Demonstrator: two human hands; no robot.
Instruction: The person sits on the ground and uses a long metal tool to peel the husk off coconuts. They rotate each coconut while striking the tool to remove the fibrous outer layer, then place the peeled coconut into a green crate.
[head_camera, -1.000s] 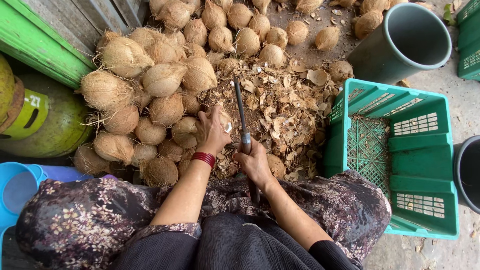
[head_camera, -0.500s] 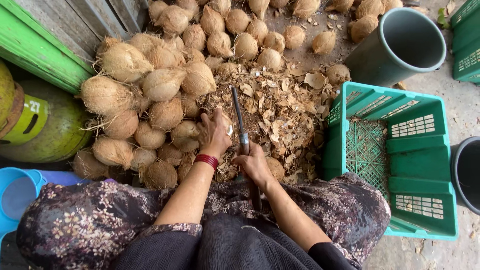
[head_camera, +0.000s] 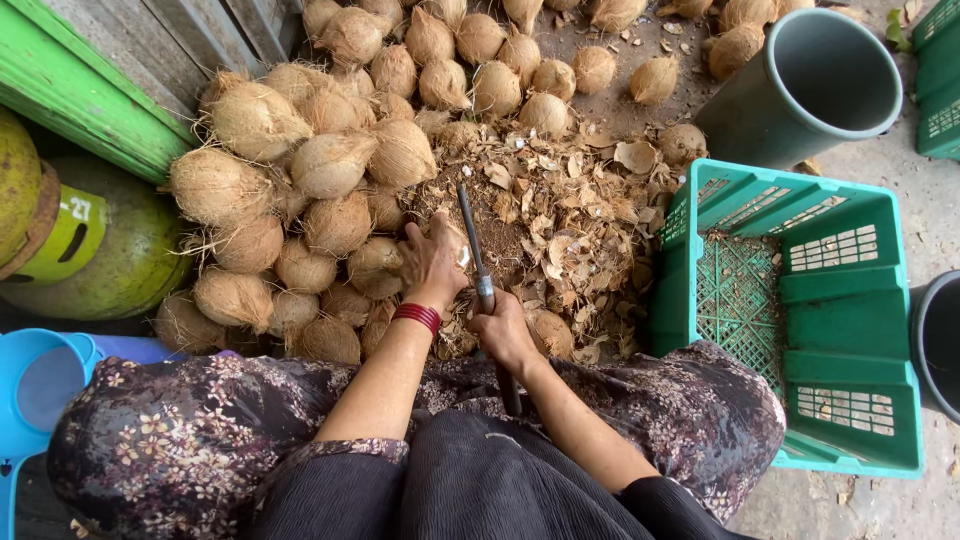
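Note:
My left hand (head_camera: 432, 262), with a red bangle at the wrist, grips a coconut that it almost fully hides, pressed against the upright metal husking spike (head_camera: 470, 232). My right hand (head_camera: 500, 330) is closed around the lower shaft of that spike. A heap of brown husked coconuts (head_camera: 300, 200) lies to the left and behind. Broken husk and shell scraps (head_camera: 565, 235) cover the ground around the spike.
A green plastic crate (head_camera: 800, 300) stands at the right, a grey round bin (head_camera: 815, 80) behind it, a dark bucket (head_camera: 935, 340) at the right edge. A green gas cylinder (head_camera: 90, 250) and blue plastic tub (head_camera: 40, 385) sit left, by a green wooden wall (head_camera: 90, 90).
My left hand has shifted slightly on the coconut at the spike. The right hand keeps its hold on the shaft.

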